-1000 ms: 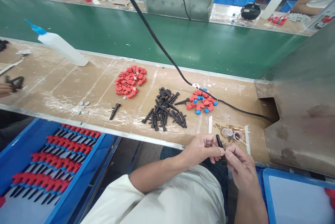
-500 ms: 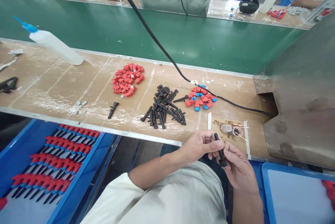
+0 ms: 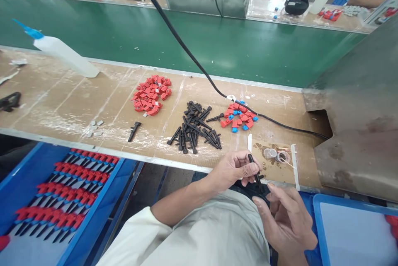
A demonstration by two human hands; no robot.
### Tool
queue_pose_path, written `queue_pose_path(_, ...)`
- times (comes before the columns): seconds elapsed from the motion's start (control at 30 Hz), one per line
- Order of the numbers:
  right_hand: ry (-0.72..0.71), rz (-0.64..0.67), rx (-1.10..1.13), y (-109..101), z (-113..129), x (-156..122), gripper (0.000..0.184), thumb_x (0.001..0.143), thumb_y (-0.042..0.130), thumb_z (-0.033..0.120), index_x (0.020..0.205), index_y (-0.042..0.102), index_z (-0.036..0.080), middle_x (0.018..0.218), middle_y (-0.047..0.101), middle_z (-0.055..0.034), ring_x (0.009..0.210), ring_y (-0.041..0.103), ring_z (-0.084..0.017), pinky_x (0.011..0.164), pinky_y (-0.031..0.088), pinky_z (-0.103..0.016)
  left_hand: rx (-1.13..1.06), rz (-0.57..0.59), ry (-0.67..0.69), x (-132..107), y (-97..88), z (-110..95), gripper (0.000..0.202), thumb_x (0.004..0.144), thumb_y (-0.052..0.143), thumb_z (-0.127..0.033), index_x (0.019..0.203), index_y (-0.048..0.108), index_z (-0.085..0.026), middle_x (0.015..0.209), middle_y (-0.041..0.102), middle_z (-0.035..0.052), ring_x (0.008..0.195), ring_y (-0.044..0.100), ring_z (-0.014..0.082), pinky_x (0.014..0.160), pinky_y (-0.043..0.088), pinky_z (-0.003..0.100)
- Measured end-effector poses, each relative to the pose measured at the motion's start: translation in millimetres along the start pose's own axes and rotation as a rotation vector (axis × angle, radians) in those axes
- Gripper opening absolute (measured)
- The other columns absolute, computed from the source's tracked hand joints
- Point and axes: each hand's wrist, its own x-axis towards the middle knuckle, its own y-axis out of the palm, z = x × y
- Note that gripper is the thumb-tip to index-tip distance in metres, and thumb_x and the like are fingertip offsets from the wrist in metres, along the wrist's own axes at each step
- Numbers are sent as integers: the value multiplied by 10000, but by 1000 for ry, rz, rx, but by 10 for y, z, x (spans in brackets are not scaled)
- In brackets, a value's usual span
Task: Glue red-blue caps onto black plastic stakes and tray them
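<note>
Black, the part [image 3: 257, 180] was pinched by the left hand [image 3: 234, 170]; the right hand [image 3: 287, 216], thumb and fingers spread, hung just right of that grip, two cups [image 3: 282, 157] beyond.

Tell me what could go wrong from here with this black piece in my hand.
Only your left hand grips the black piece, out past the table edge, so it might drop if your fingers slip; your right hand is open nearby.

The small cups stand uncovered just beyond your hands; a knock could spill them.

Tugging the black cable might disturb the red and blue parts beside it.
</note>
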Motion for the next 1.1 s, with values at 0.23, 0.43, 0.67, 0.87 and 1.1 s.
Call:
queue_pose_path(0.23,-111,-11,-145,56,13,40,535,856,799,121,1336,639,295,792,696,9,522,553,-116,516,502,-266,-38,19,-37,-14,9,11,589,587,877,-703,750,722,-159,599,621,7,498,525,90,453,341,210)
queue_pose_path(0.43,-144,-36,-236,53,3,13,418,867,815,176,1244,676,289,801,719,3,563,626,-134,567,549,-283,-62,22,-63,5,3,35,618,559,887,-710,748,721,-146,602,621,10,494,521,85,441,315,213)
queue_pose_path(0.67,-249,-64,-233,79,11,84,284,889,784,72,1136,708,189,793,704,-10,668,652,-122,650,546,-261,-61,50,-65,40,-32,85,619,599,885,-686,777,697,-124,588,620,-8,466,505,63,424,313,195)
queue_pose_path(0.87,-271,-76,-204,84,-6,64,270,866,766,-9,1064,738,173,774,651,3,685,613,-104,677,537,-252,-77,42,-58,54,-34,128,611,605,887,-678,766,680,-126,577,625,-12,451,505,59,423,320,192)
queue_pose_path(1.1,-208,-129,-127,104,-15,-7,318,791,808,-35,906,660,223,721,633,53,573,584,-83,583,538,-238,-107,56,-67,69,-32,161,593,609,898,-652,770,694,-119,575,618,-10,473,529,65,425,320,185)
